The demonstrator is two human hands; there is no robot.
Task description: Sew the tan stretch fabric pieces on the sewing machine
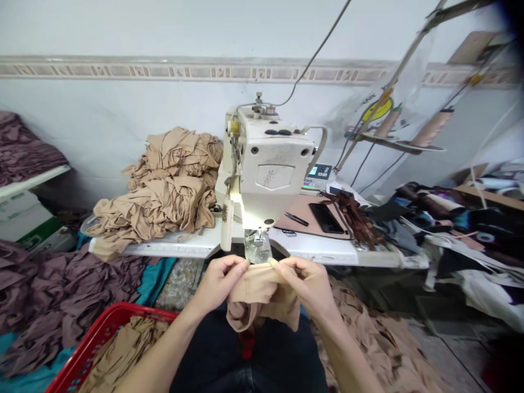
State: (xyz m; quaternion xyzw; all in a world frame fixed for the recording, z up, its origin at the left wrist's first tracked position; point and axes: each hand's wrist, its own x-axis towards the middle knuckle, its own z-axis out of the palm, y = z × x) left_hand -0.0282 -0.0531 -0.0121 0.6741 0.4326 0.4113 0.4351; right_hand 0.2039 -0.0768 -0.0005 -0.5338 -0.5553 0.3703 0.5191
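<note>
The left grip [221, 277] and the right grip [306, 278] are pinching the upper edge of a tan cloth [254, 286] between thumb and fingers. The cloth is hanging between and below both grips, its edge stretching left to right as the long axis; the bunched lower folds seem to be pointing toward the lap [213, 355]. Just beyond the grips, a sewing machine [274, 169] is standing on the counter [315, 249].
</note>
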